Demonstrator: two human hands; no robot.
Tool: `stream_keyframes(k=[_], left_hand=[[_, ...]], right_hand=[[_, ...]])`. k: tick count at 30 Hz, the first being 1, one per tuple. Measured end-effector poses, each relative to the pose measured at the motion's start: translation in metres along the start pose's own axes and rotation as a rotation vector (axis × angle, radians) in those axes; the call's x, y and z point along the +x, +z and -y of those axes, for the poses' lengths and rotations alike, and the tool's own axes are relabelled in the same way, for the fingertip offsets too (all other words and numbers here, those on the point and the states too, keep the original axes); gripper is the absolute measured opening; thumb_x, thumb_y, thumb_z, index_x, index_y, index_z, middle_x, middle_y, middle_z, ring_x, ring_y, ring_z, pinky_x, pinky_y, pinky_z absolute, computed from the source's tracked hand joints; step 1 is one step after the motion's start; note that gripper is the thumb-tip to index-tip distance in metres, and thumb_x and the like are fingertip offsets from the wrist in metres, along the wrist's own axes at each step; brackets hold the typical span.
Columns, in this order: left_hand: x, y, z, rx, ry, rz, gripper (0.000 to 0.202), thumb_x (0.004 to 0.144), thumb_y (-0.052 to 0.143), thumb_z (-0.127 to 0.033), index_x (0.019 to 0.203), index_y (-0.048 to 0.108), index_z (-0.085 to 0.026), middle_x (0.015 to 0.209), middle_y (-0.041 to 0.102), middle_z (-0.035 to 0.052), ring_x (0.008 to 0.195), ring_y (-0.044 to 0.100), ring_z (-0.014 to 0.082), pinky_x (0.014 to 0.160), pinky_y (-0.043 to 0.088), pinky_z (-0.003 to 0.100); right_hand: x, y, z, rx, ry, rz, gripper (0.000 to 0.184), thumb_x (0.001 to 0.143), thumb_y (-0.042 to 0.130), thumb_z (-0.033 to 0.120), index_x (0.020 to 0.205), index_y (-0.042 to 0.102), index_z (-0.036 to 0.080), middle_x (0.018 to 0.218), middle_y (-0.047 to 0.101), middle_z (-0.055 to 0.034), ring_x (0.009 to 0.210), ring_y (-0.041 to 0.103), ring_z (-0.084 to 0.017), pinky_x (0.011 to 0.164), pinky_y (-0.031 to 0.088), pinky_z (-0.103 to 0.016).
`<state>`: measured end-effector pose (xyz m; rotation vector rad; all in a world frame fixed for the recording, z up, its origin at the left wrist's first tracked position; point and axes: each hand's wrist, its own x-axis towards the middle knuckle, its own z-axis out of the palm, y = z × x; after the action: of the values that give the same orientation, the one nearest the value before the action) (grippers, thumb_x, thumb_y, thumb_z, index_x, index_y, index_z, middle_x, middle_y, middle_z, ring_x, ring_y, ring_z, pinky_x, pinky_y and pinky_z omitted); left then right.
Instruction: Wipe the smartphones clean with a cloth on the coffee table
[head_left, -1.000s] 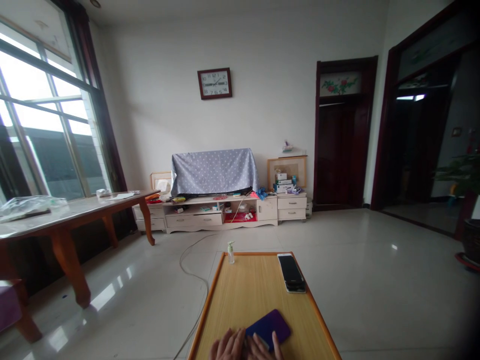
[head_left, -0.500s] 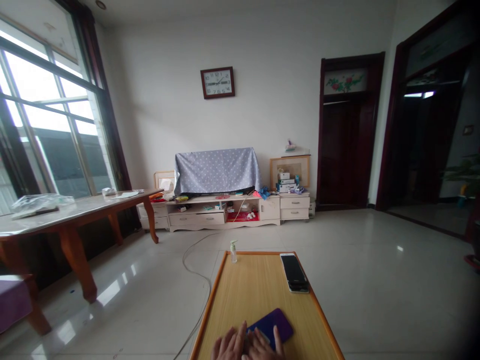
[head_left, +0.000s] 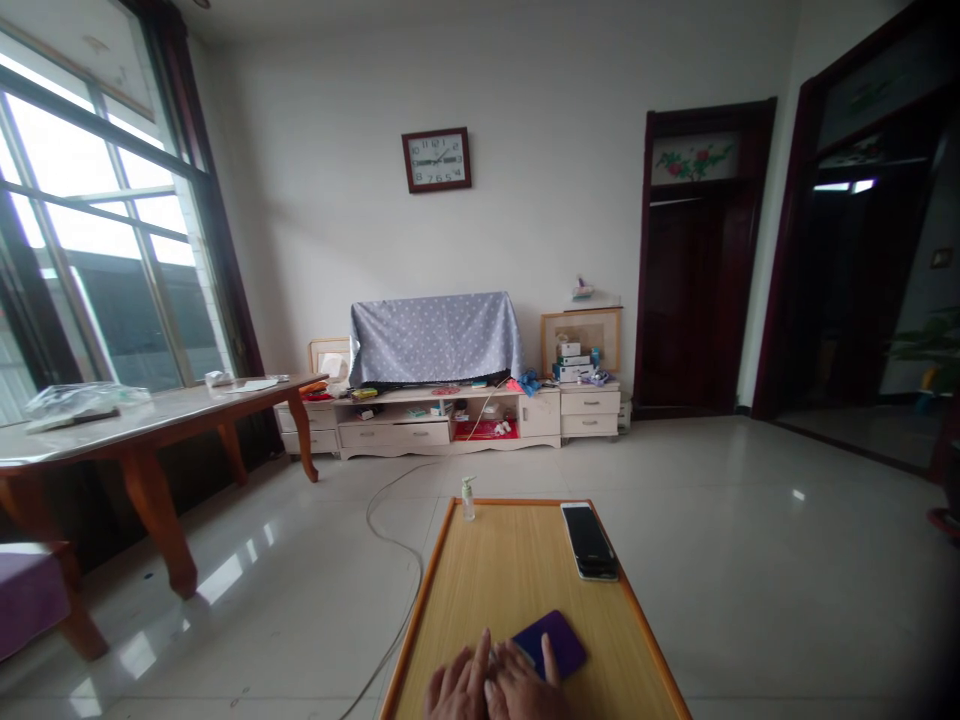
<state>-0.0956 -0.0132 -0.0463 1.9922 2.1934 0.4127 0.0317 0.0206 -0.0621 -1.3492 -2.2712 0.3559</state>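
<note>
A flat, rounded blue-purple phone or phone case (head_left: 568,648) lies at a slant on the near part of the small wooden table (head_left: 510,560). My right hand (head_left: 521,688) is over its near left corner, index finger stretched out onto it, the other fingers bunched. Touching it from the left is my left hand (head_left: 459,688), fingers bent and close together, index finger pointing forward. A small pale bit shows where the fingers meet; what it is I cannot make out. Both palms are hidden, and the wrists are cut off by the bottom edge.
Toward the table's far end stand a small pump bottle (head_left: 469,500) on the left and dark-screened phones (head_left: 589,540), seemingly stacked, on the right. A cable (head_left: 415,555) trails over the floor on the left. A larger table (head_left: 247,392) stands by the window.
The view has tipped slightly. Both hands remain together by the blue-purple thing; the right fingers have drawn back a little toward its near left corner, and less of the pale bit shows.
</note>
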Motion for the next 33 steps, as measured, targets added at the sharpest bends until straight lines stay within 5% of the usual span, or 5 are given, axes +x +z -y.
stream_keyframes(k=[8,14,20,28,33], left_hand=[[0.001,-0.014,-0.001,-0.001,0.015,0.159,0.08,0.075,0.052,-0.051,0.15,0.032,-0.033,0.149,0.048,-0.0029,0.144,0.032,0.0281,0.119,0.022,0.046],[0.003,-0.022,0.0,-0.023,0.048,0.264,0.072,0.076,0.051,-0.049,0.147,0.037,-0.039,0.155,0.038,-0.0075,0.147,0.027,0.027,0.12,0.018,0.047],[-0.001,-0.023,-0.006,-0.021,0.013,0.21,0.066,0.079,0.047,-0.046,0.144,0.041,-0.039,0.153,0.041,-0.008,0.146,0.028,0.0253,0.12,0.017,0.047],[0.002,-0.026,-0.005,-0.014,0.036,0.287,0.074,0.076,0.05,-0.049,0.147,0.036,-0.037,0.156,0.036,-0.0061,0.147,0.025,0.0286,0.121,0.016,0.05],[0.0,-0.022,-0.006,-0.001,0.016,0.215,0.069,0.077,0.049,-0.046,0.145,0.041,-0.038,0.154,0.041,-0.0059,0.146,0.029,0.0273,0.12,0.019,0.048]], right_hand=[[0.011,-0.052,-0.024,-0.04,0.078,0.016,0.05,0.103,0.02,0.042,0.134,0.058,0.035,0.141,0.055,-0.0015,0.136,0.045,-0.026,0.117,0.007,-0.062],[0.01,-0.045,-0.036,-0.12,0.174,-0.018,0.053,0.101,0.023,0.049,0.136,0.057,0.028,0.145,0.051,-0.0055,0.138,0.041,-0.03,0.116,0.008,-0.064],[-0.003,-0.04,-0.012,0.034,0.001,0.099,0.047,0.103,0.021,0.04,0.138,0.053,0.039,0.143,0.052,0.001,0.137,0.043,-0.026,0.118,0.009,-0.06],[0.014,-0.051,-0.036,-0.091,0.157,-0.029,0.051,0.101,0.023,0.047,0.135,0.058,0.031,0.142,0.054,-0.004,0.136,0.044,-0.027,0.117,0.007,-0.061],[0.021,-0.042,-0.02,-0.054,0.131,-0.014,0.05,0.101,0.025,0.044,0.129,0.063,0.028,0.137,0.059,-0.0049,0.134,0.047,-0.027,0.118,0.011,-0.056]])
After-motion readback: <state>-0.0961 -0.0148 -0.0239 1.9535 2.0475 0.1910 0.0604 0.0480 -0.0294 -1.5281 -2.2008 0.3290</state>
